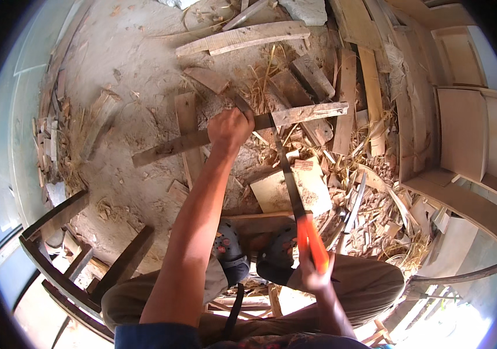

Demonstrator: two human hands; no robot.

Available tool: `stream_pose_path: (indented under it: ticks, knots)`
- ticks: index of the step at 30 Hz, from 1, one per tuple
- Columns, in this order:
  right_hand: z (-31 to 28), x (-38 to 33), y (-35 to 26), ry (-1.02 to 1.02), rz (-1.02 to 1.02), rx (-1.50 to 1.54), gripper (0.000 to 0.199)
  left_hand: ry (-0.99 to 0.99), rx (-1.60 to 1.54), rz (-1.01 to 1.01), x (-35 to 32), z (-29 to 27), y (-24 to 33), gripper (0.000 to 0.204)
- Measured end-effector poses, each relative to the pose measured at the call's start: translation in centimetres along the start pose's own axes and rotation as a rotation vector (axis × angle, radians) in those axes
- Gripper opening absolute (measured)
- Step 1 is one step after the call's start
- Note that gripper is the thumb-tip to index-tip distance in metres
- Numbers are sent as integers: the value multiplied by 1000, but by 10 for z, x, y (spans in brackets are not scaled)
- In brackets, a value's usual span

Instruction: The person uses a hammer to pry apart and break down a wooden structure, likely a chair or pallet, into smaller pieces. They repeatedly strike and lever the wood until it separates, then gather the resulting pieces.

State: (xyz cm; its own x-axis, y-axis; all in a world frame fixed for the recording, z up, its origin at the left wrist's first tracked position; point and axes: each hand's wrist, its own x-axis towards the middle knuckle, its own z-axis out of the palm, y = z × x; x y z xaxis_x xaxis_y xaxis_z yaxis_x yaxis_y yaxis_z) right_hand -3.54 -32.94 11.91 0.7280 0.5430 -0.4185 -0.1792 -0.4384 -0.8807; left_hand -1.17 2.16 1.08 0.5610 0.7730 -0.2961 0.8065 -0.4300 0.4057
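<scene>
A long narrow wooden strip [173, 146] lies crosswise in front of me, propped over other wood pieces. My left hand [229, 129] is closed around its middle and presses down on it. Low on the right, my right hand [317, 276] grips the orange handle of a hand saw [290, 185]. Its dark blade runs away from me and crosses the strip just right of my left hand, touching it. The strip's right part looks pale in the sunlight. Whether the blade has cut into the wood, I cannot tell.
Under the strip lies a wood block [186, 125]. A pale board [265, 192] sits before my shoes among shavings and straw. Scrap planks [248, 38] lie at the far side. Wooden frames [463, 134] stand on the right; a dark wooden frame [56, 276] is at lower left.
</scene>
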Motion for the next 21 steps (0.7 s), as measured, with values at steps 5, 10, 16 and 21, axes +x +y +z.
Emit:
stream_pose_path:
  ticks: [5, 10, 16, 21]
  knots:
    - [51, 105, -20, -143, 6, -113, 13, -39, 37, -52, 5, 2, -1, 51]
    - [-19, -37, -36, -128, 11, -182, 27, -27, 26, -61, 2, -2, -1, 52]
    - [71, 144, -51, -59, 17, 21, 27, -58, 71, -70, 6, -3, 2, 51]
    - [-2, -2, -28, -73, -88, -268, 15, 57, -32, -26, 2, -6, -1, 46]
